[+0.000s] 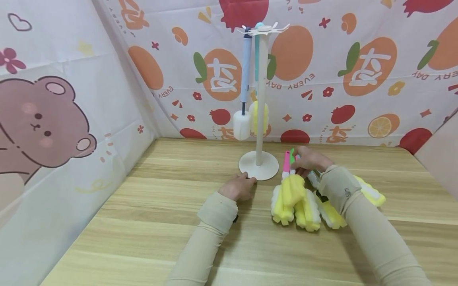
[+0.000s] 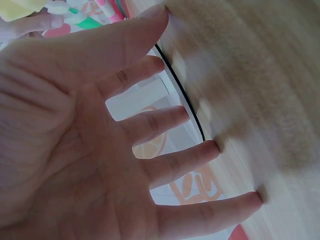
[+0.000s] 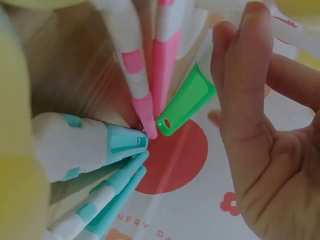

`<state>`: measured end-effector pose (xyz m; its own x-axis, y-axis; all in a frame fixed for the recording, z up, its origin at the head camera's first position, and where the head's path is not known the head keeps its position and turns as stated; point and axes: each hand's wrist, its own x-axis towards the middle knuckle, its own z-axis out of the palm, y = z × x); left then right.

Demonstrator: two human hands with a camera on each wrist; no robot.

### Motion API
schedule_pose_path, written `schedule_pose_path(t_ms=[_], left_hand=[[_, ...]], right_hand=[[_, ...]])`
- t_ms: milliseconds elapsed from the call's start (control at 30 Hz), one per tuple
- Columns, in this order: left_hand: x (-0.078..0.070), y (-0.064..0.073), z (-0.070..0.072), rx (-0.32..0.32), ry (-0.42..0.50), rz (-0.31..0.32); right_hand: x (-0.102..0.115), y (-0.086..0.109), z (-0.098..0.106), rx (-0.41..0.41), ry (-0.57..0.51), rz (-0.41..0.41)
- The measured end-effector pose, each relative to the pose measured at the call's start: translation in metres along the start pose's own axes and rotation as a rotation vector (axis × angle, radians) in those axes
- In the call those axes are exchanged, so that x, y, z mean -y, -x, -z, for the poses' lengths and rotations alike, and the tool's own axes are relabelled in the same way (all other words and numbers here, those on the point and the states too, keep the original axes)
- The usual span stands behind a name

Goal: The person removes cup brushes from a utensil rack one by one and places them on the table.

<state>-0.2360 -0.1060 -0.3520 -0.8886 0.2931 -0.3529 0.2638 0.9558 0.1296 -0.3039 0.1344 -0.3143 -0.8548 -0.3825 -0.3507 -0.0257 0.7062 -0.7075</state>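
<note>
My right hand [image 1: 309, 159] pinches a sponge brush with a green handle [image 3: 187, 97]. Its yellow sponge head [image 1: 293, 190] lies over the other brushes. Pink-handled brushes [image 3: 165, 65] and teal-handled brushes [image 3: 127, 142] lie close to this hand, their handle ends bunched together. My left hand [image 1: 239, 188] rests its spread fingertips on the table by the white stand's round base [image 1: 258, 171], holding nothing. From the stand's top hooks [image 1: 264, 29] hang a blue-handled brush [image 1: 245, 71] with a white sponge and a teal-handled brush [image 1: 256, 59] with a yellow and white one.
On the wooden table [image 1: 143, 222], several yellow and white sponge heads [image 1: 308, 212] lie in front of my right hand. Another sponge head [image 1: 372, 192] shows beyond my right sleeve. A fruit-printed cloth [image 1: 322, 51] hangs behind, and a bear-printed one [image 1: 50, 123] at the left.
</note>
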Motion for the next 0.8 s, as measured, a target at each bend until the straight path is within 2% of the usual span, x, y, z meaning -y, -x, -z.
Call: schedule_pose_path(t_ms=[400,800], left_hand=[[0.0008,0.0,-0.0025,0.001,0.027,0.006],[0.0006,-0.0008,-0.0026,-0.018,0.012,-0.012]], right_hand=[[0.0003,0.0025,-0.0023,0.055,0.125,-0.012],[0.0008,-0.0003,-0.005,0.136,0.189,0.005]])
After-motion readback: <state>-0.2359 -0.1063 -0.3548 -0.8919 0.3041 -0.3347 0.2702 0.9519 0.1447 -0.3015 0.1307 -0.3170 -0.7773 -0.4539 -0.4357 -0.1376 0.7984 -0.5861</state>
